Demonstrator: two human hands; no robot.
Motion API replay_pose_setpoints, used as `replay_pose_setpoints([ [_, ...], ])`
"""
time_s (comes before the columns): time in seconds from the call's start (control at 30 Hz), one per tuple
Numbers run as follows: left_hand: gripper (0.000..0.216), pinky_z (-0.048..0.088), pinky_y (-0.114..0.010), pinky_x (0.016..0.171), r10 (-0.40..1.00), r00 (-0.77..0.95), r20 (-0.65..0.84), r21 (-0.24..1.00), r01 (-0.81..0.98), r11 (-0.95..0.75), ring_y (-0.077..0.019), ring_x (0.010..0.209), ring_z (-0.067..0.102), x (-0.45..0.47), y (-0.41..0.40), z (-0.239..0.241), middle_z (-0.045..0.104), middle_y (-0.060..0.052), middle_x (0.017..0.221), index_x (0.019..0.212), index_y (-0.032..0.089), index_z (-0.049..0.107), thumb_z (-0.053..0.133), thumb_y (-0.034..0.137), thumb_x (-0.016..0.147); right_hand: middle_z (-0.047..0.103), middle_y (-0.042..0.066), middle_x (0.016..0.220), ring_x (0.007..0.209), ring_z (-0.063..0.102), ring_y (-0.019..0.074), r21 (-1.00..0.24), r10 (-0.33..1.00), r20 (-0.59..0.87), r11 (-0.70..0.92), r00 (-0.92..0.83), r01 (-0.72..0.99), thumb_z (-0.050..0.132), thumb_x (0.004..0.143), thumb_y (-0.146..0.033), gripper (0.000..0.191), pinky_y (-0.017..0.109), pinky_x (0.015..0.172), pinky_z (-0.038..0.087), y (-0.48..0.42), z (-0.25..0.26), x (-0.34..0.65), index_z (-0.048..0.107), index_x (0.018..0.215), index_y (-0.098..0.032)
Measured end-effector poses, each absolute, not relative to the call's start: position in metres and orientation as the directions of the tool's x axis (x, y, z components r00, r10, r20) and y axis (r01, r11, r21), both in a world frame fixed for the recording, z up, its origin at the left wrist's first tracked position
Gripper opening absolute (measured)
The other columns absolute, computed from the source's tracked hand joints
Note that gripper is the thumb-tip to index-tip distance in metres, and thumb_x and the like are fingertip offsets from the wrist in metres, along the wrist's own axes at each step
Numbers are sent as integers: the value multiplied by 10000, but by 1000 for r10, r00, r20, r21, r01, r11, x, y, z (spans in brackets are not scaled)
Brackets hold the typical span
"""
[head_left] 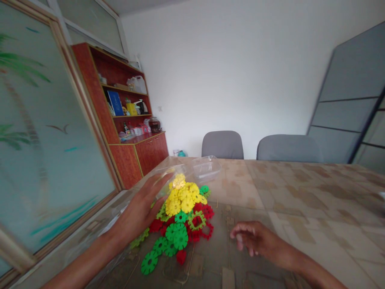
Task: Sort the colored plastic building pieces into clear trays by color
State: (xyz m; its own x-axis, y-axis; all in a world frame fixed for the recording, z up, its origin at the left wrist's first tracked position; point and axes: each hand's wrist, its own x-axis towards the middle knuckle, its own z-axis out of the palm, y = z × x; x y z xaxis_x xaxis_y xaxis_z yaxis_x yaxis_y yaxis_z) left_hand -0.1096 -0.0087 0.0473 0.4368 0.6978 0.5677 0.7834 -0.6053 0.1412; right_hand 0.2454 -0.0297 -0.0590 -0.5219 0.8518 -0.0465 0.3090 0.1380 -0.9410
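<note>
A heap of plastic snowflake-shaped building pieces [183, 214] in yellow, green and red lies on the table [285, 200]. My left hand [140, 210] is stretched out with its fingers flat, resting against a clear plastic container [168, 176] at the left of the heap. That container looks tipped over, with yellow pieces at its mouth. My right hand [255, 239] hovers just right of the heap, fingers loosely curled and apart, holding nothing. A second clear plastic container [207, 166] stands behind the heap.
Two grey chairs [222, 144] [288, 148] stand at the table's far side. A red wooden cabinet [126, 116] with shelves of bottles and boxes stands at the left wall, beside a frosted glass partition [45, 140]. A dark panel [351, 96] leans at the right.
</note>
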Motion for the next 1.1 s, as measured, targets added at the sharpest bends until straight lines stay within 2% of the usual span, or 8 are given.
replay_pose_setpoints([
  [0.2,530,320,-452,1104,671,489,558,58,783,-619,-285,1336,380,-108,-24,51,356,-50,1495,1482,322,251,403,303,975,601,10,712,521,458,80,-943,844,-54,133,-534,306,531,861,-568,424,203,509,376,-33,-53,242,640,906,-160],
  [0.4,494,361,-447,1079,652,527,546,-49,796,-603,-295,1305,422,-115,-16,52,392,-77,1464,1456,305,311,401,307,970,584,10,701,524,448,82,-936,826,-45,162,-562,313,525,845,-597,457,207,515,382,-35,-52,241,627,904,-155],
  [0.6,541,352,-432,1096,645,484,591,-36,815,-578,-265,1319,416,-128,-30,47,383,-52,1486,1480,298,231,420,364,977,571,4,694,522,444,80,-939,817,-49,159,-574,306,550,842,-540,400,204,511,368,-32,-55,242,625,905,-152],
  [0.8,497,396,-403,1067,662,528,532,-66,805,-589,-251,1291,460,-131,-30,33,428,-50,1458,1453,309,303,429,310,971,561,8,702,529,447,84,-937,823,-47,160,-567,310,539,834,-577,438,207,512,370,-33,-54,241,618,886,-150],
  [0.93,510,417,-437,1030,656,376,655,77,830,-552,-285,1237,494,-139,4,47,441,-92,1434,1437,249,339,439,369,951,549,7,691,526,437,82,-938,821,-55,153,-569,311,538,822,-603,475,207,510,371,-34,-53,240,618,882,-139],
  [1.0,537,459,-436,974,706,178,685,270,839,-473,-276,1104,578,-142,30,58,469,-92,1398,1423,243,366,480,389,919,546,3,683,521,433,82,-939,821,-53,153,-569,308,538,820,-600,468,206,508,367,-34,-52,239,617,879,-143],
  [1.07,567,497,-404,918,808,-93,582,568,757,-322,-222,961,629,-145,59,65,539,-52,1305,1417,275,360,549,364,890,550,4,684,521,432,82,-939,824,-62,142,-562,313,537,824,-581,446,206,509,362,-34,-51,239,619,872,-145],
  [1.1,558,531,-374,851,829,-164,534,637,724,-267,-203,911,638,-146,73,66,583,-55,1224,1420,253,341,535,336,904,552,4,686,522,432,82,-939,826,-67,137,-560,314,541,823,-568,432,207,511,360,-34,-51,239,620,870,-145],
])
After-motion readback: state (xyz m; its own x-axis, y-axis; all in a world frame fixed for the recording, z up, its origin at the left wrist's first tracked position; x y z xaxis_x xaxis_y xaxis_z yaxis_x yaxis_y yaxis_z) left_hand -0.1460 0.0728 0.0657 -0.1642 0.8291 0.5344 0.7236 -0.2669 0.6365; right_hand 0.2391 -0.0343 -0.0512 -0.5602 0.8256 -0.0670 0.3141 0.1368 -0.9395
